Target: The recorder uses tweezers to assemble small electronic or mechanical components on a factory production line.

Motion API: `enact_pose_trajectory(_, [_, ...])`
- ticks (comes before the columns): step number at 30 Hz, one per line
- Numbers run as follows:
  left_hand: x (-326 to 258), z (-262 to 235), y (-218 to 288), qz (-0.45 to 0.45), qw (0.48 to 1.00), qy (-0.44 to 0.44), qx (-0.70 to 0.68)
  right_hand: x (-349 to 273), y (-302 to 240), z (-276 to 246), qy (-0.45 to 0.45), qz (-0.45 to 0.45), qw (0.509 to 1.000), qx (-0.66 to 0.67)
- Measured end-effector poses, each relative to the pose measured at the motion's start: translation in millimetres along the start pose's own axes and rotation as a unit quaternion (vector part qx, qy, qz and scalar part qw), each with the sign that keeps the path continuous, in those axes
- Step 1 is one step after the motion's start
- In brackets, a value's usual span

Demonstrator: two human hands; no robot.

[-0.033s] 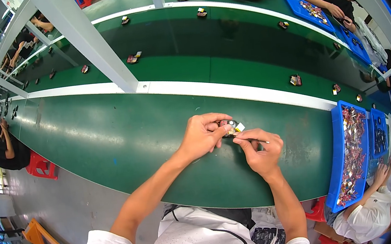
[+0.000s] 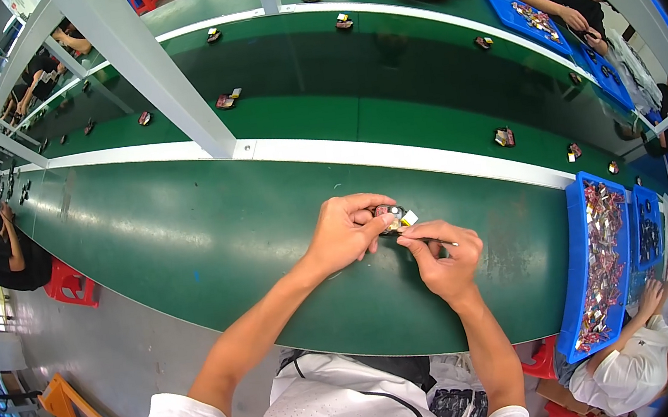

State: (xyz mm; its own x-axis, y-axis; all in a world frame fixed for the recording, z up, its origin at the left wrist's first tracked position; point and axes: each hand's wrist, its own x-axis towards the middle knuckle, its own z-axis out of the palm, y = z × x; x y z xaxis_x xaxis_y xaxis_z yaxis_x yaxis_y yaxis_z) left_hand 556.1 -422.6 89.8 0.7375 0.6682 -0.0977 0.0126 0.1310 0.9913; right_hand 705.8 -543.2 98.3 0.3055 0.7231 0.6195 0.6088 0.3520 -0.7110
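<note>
Over the green worktop [image 2: 268, 216], my left hand [image 2: 345, 230] pinches a small dark-cased electronic part [image 2: 389, 217] between thumb and fingers. Inside its casing are reddish and pale pieces, and a white and yellow tab [image 2: 409, 217] sticks out on the right. My right hand [image 2: 446, 255] is closed around a thin, dark, stick-like tool [image 2: 443, 242]. The tool's tip lies at the lower right edge of the part, close to my left thumb. Whether the tip touches the part is hard to make out, and my fingers cover some of the casing.
At my right stands a long blue bin [image 2: 572, 279] full of small reddish parts, beside a smaller blue tray [image 2: 647, 227] of dark pieces. Beyond a white rail [image 2: 395, 165], similar parts [image 2: 504, 137] lie spaced along a green belt. A white post [image 2: 159, 71] rises left of centre. Co-workers sit around.
Parts on the far side of the belt have shifted very slightly left. The tool in my right hand has moved a hair; both hands otherwise keep their pose.
</note>
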Motion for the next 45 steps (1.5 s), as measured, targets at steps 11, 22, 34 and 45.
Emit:
enact_pose_trajectory(11, [2, 7, -6, 0.004, 0.998, 0.043, 0.036, -2, -2, 6, -0.002, -0.022, 1.000, -0.021])
enact_pose_trajectory(22, [122, -106, 14, 0.085, 0.926, 0.302, 0.209, 4, 9, -4, 0.097, -0.024, 0.994, -0.040])
enact_pose_trajectory(34, [181, 68, 51, 0.231, 0.916, 0.006, 0.327, 3, 9, -13, 0.088, -0.045, 0.993, -0.066])
enact_pose_trajectory(45, [217, 128, 27, 0.226, 0.768, 0.082, 0.594, 4, 8, -14, 0.085, 0.002, 0.994, -0.067])
